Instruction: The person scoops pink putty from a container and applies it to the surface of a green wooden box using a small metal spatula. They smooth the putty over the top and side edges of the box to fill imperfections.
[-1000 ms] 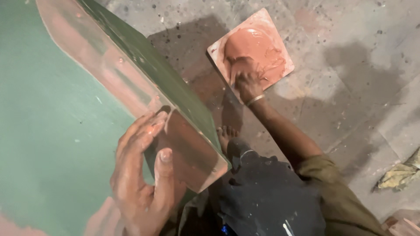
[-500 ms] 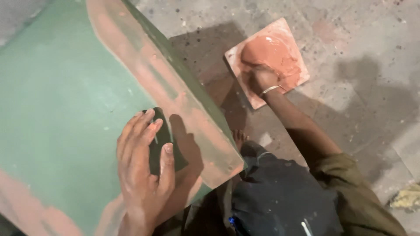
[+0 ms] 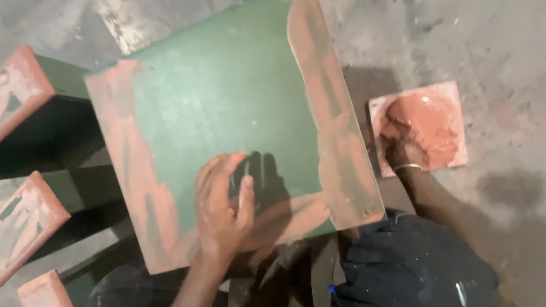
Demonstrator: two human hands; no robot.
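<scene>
while wet reddish paste (image 3: 427, 120) fills a square tile (image 3: 455, 96), right hand (image 3: 401, 149) digs in.
left hand (image 3: 222, 207), fingers spread wide, lies flat on smeared green board (image 3: 227, 102).

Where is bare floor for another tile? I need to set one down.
Bare concrete floor lies above and right of the putty tile. Left is crowded with blocks; the green panel fills the middle, under the left hand.

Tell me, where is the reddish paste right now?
The reddish paste sits on a square tile on the floor at right, beside the green board; the right hand is in it.
</scene>
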